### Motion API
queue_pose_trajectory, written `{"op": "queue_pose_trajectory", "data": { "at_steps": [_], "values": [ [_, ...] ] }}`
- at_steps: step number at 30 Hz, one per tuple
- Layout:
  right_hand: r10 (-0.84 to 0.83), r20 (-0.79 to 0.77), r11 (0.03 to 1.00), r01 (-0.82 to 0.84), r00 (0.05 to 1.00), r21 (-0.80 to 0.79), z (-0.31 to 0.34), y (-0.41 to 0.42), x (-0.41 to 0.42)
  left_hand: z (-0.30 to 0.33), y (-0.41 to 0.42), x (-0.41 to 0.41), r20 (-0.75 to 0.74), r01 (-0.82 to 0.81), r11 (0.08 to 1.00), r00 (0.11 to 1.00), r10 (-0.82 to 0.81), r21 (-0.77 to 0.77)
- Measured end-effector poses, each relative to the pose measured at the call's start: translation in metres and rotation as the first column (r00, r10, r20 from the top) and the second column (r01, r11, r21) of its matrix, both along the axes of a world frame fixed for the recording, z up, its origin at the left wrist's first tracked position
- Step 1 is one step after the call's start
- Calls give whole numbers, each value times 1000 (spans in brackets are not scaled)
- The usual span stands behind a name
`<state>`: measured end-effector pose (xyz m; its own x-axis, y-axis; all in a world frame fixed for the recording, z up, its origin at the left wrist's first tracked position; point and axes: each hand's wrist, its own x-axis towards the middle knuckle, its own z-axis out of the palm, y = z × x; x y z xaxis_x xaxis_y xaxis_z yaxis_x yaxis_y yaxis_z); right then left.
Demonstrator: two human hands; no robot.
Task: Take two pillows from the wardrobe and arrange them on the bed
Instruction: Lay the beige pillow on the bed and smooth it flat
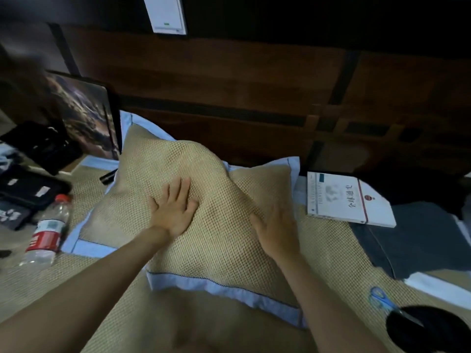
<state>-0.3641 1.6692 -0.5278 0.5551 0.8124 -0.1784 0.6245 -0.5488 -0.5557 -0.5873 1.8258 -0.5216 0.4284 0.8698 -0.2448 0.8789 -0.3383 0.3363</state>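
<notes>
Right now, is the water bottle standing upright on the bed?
No, the water bottle lies on its side on the woven mat, to the left of the pillow.

Pillow woven mesh w/ smooth cloth border, headboard prob. glossy wood, bottle clear plastic.

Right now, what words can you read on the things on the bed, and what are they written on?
"全球通史": on the white book, running down its cover.
Small grey print along the book's edge: too blurred to read.
Red label on the plastic bottle: white marks, too blurred to read.
White tags on the black case: too small to read.
White panel on the wall: no words visible, only a green mark.
</notes>
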Motion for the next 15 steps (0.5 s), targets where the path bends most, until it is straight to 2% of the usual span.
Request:
{"op": "queue_pose_trajectory", "data": {
  "at_steps": [3, 5, 8, 11, 13, 15],
  "values": [
    [-259, -236, 958, 280, 937, 62, 0, 10, 20, 4, -10, 16, 33, 64, 997, 997, -65, 33],
    [-354, -313, 924, 381, 881, 28, -2, 29, 35, 2, -7, 26, 53, 101, 988, 993, -108, 113],
    [-433, -382, 898, 427, 816, -108, -12, 75, 55, -6, 7, 38, 33, 114, 965, 992, -125, 236],
    [-508, -423, 859, 479, 750, -183, -28, 105, 71, -15, 17, 48, 45, 80, 959, 994, -95, 271],
    [-490, -486, 861, 489, 724, -138, -34, 109, 83, -18, 21, 52, 27, 68, 956, 997, -79, 286],
    [-445, -509, 861, 508, 737, -16, -32, 101, 95, -19, 26, 56, -3, 81, 952, 996, -84, 294]
  ]
}}
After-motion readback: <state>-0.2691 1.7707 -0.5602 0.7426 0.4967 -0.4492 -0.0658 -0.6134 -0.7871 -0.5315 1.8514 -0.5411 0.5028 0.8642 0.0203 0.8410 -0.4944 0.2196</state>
